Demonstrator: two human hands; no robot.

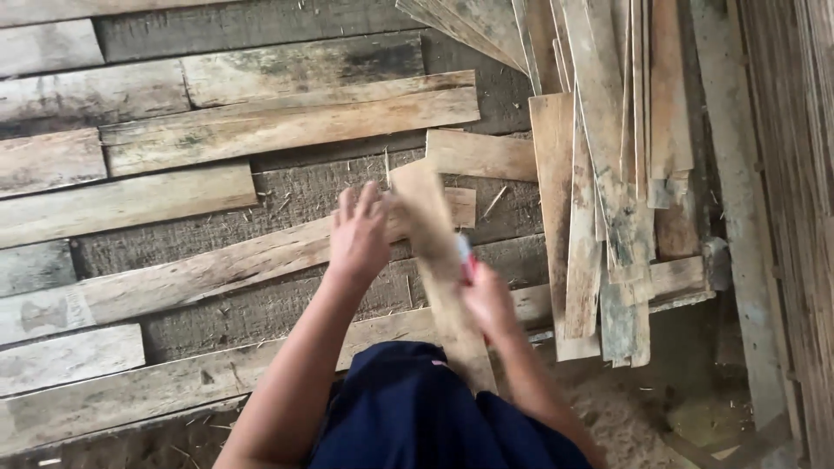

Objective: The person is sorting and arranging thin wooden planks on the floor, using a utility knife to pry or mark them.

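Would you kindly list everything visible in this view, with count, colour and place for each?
Wooden slat: one, pale tan, centre, held tilted between both hands.
Red-and-white object: one, small and blurred, at the right hand against the slat; kind unclear.
Planks on the floor: many, weathered grey and tan, lying roughly level across the left and centre.
Stack of slats: many, tan and grey, piled lengthwise on the right.
Wooden wall: one, brown, right edge.
Sawdust and chips: scattered, pale, lower right floor.
Dark blue garment: one, bottom centre, on the person.
Left hand: one, fingers spread on the slat's upper part.
Right hand: one, blurred, at the slat's right edge.
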